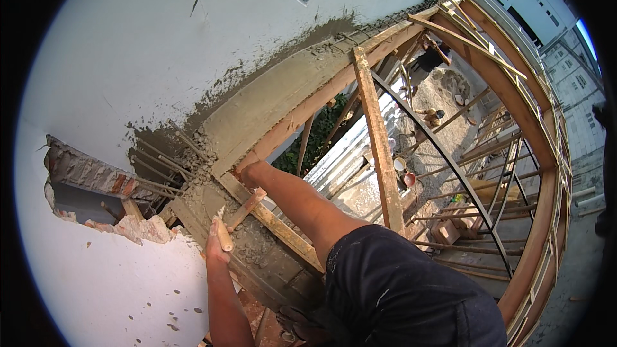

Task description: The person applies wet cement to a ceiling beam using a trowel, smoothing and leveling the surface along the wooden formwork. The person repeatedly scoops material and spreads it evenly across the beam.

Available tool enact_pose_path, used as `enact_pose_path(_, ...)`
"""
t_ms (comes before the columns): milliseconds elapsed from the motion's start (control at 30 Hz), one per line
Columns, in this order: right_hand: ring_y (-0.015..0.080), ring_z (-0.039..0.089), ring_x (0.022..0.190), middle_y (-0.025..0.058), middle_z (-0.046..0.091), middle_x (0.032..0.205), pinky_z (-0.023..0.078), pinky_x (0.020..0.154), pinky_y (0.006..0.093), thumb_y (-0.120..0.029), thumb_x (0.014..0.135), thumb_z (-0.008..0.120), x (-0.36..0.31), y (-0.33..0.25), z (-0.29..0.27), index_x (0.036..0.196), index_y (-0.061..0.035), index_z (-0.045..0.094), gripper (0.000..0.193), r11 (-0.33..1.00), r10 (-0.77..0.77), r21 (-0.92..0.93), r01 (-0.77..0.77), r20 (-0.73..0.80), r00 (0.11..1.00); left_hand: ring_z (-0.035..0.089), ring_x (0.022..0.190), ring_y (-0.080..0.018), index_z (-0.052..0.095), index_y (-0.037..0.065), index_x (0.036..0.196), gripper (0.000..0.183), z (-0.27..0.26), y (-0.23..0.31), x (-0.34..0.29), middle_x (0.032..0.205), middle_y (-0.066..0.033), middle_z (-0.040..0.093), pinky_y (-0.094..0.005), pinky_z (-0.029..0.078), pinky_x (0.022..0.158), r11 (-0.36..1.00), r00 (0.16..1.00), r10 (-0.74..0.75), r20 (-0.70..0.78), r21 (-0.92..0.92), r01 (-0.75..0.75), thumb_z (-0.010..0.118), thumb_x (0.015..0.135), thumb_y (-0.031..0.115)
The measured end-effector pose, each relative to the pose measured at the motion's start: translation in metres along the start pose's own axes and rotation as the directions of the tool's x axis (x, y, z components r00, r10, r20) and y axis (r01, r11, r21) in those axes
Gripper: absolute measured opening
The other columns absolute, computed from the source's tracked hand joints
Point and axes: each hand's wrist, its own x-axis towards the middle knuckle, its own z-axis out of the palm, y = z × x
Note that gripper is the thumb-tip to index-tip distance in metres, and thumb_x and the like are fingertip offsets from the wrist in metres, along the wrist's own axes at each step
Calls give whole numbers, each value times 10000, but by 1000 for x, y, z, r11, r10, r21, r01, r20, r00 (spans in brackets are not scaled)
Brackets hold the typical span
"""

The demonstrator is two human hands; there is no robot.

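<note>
My left hand [216, 246] reaches up from the lower edge, closed at the pale wooden handle of a trowel [225, 236]; its blade cannot be made out. Just beyond lies wet grey mortar [262, 239] in a narrow timber form. A short wooden strip [247, 209] rests across the form, right beside the trowel. The form's side board [276, 223] runs diagonally past it. My right hand is not in view. My bare leg [302, 199] stretches from dark shorts to the far corner of the form, where the foot is braced.
Steel bars [157, 164] stick out beside a broken wall opening [96, 180]. Smoothed mortar [270, 96] follows the white wall. A timber beam [379, 148] spans a deep drop at right, with buckets [400, 164] and two people [429, 117] below. Curved formwork [546, 173] rings the far side.
</note>
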Motion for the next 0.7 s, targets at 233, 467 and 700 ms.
enact_pose_path(233, 262, 685, 1092, 35, 710, 1235, 555, 830, 419, -210, 862, 653, 2, -1, 4, 1217, -191, 737, 365, 1000, -6, 14, 6, -2, 1000, 503, 603, -129, 622, 168, 1045, 387, 6, 2, -6, 812, 11, 630, -297, 397, 544, 1000, 1000, 8, -14, 13, -8, 594, 975, 547)
enact_pose_path(467, 266, 682, 1096, 43, 702, 1249, 553, 836, 424, -193, 876, 641, 32, 3, 19, 1247, -181, 720, 380, 998, -47, 37, 47, -3, 999, 510, 640, -132, 627, 168, 1056, 403, 3, 1, -4, 797, 14, 632, -307, 403, 581, 999, 1000, 14, 23, 32, -15, 596, 971, 561)
enact_pose_path(700, 270, 686, 1082, 47, 707, 1239, 552, 830, 424, -187, 874, 644, 36, 3, 23, 1222, -171, 734, 359, 999, -37, 31, 36, 30, 999, 526, 686, -144, 623, 172, 1081, 419, 0, -2, 1, 809, 13, 633, -333, 412, 614, 999, 1000, -5, 2, 34, 5, 599, 963, 573)
